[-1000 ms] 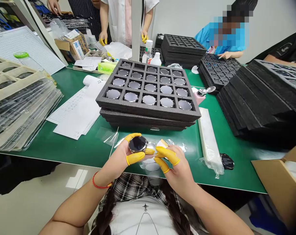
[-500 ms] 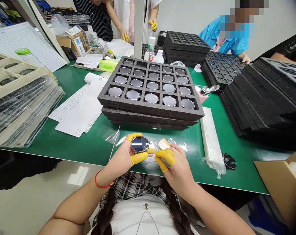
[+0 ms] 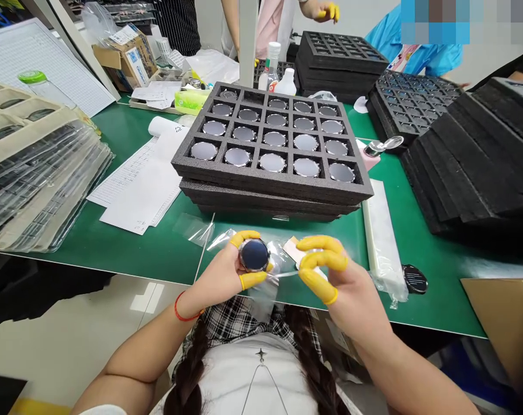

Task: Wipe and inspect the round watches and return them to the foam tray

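Between the yellow-cotted fingers of my left hand [image 3: 227, 271] is a round watch head [image 3: 255, 255] with dark glass and a metal rim, its face turned up towards me. My right hand [image 3: 334, 268], also in yellow finger cots, pinches a thin, clear-white film [image 3: 285, 274] that stretches towards the watch's lower edge. Whether the film still touches the watch I cannot tell. Just behind my right fingers, a small pale card [image 3: 292, 248] lies on the green table. Further back, a black foam tray [image 3: 270, 178] holds several similar round watch heads in square pockets.
Black foam trays [image 3: 443, 190] are stacked at the right, beside a long white plastic-wrapped pack [image 3: 380, 230] and a dark round piece [image 3: 415, 279]. Paper sheets [image 3: 136, 196] and plastic trays [image 3: 49, 190] lie left. Bottles [image 3: 272, 66] stand behind the foam tray. Co-workers are across the table.
My right hand has moved right, away from the watch head, drawing the thin film out. In my left hand the watch head has shifted slightly, and its glass now looks evenly dark.
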A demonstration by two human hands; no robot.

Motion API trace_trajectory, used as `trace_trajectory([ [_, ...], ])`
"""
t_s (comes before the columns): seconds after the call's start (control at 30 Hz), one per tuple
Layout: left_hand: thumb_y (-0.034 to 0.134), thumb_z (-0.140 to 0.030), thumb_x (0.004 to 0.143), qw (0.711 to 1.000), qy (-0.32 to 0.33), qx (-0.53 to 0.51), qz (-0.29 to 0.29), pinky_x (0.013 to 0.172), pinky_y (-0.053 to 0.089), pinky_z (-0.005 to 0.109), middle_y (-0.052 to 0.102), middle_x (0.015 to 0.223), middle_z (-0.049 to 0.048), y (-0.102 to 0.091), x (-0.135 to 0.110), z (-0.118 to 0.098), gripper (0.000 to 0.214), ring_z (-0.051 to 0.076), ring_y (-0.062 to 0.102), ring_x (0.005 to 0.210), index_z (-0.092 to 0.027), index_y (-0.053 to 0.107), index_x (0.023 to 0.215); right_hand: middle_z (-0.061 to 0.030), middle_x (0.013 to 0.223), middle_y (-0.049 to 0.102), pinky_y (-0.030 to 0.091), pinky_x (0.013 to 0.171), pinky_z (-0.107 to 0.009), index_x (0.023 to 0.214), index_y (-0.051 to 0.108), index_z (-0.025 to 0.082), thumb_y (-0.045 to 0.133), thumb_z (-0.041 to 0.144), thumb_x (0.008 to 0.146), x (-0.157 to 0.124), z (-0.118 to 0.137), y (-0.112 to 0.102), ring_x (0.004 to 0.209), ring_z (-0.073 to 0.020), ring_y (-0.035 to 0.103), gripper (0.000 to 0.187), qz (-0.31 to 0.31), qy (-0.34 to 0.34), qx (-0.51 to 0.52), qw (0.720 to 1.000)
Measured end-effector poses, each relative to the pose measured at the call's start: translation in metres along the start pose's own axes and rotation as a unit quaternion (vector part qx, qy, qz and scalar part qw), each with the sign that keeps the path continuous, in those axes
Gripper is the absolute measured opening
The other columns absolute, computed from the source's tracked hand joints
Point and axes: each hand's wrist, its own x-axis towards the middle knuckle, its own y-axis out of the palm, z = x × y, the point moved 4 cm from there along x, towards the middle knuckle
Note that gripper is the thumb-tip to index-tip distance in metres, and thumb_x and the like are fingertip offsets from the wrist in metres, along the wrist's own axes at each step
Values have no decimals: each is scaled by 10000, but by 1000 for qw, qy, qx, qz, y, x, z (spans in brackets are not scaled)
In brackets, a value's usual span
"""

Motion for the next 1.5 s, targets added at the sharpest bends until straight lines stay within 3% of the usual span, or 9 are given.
trace_trajectory([
  [0.13,741,-230,748,996,37,75,37,793,575,308,663,1075,33,13,-9,-4,520,203,687,906,-257,496,1205,-50,1127,673,484,892,-439,691,630,219,659,418,824,11,-16,15,1051,-257,614,241,94,157,137,974],
  [0.33,731,-249,780,989,67,127,37,794,571,282,652,1092,16,16,-12,-6,521,156,670,866,-275,488,1241,-39,1074,698,334,1057,-508,704,653,221,676,436,805,12,-16,25,1137,-272,581,239,133,217,181,950],
  [0.7,713,-267,813,986,70,143,46,792,562,252,633,1123,5,15,-14,-5,501,134,661,872,-302,466,1247,-11,1172,669,190,1129,-519,686,629,230,678,421,811,12,-16,25,1156,-261,566,233,135,207,158,956],
  [1.1,709,-260,823,987,72,135,55,808,569,251,639,1133,-3,15,-15,-9,501,125,671,879,-319,461,1254,-35,1199,642,391,998,-461,704,625,222,696,447,786,11,-13,26,1133,-258,565,250,135,219,182,949],
  [1.33,706,-264,825,986,73,141,54,818,566,255,640,1142,-5,13,-16,-7,503,127,667,893,-326,457,1258,-31,1170,654,360,1027,-482,691,620,221,691,434,793,12,-15,27,1127,-262,575,247,133,214,153,956],
  [1.5,709,-267,821,985,69,150,54,818,566,255,639,1149,-1,13,-16,-6,508,130,669,891,-322,459,1259,-34,1158,632,413,978,-453,682,605,215,708,413,778,13,-14,29,1087,-247,574,243,137,225,178,948],
])
